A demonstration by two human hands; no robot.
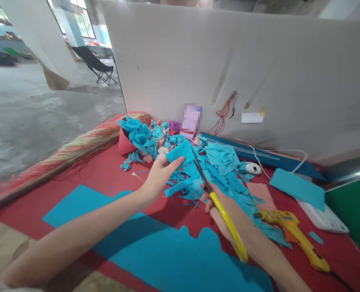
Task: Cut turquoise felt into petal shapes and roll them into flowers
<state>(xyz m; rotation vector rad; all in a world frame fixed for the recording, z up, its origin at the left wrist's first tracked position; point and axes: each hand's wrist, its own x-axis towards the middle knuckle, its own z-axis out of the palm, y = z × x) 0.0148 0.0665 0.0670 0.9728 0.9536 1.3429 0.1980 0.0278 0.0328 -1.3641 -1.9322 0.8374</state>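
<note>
My left hand (160, 174) pinches a small folded piece of blue paper (180, 152) between thumb and fingers, above the red table. Wrapped round the yellow handles of a pair of scissors (227, 219) is my right hand (221, 202). The dark blades point up and away, their tips close to the paper's right edge; I cannot tell whether they touch it. Below both hands lies a heap of cut blue paper strips (222, 158). A large blue sheet (155, 243) with scalloped bits on its far edge lies under my forearms.
Blue paper flowers (137, 132) stand at the back left, beside a pole with red and yellow fringe (76, 142). At right are a yellow glue gun (294, 231), a folded blue stack (298, 186) and a white round device (253, 168). A grey panel (180, 61) rises behind.
</note>
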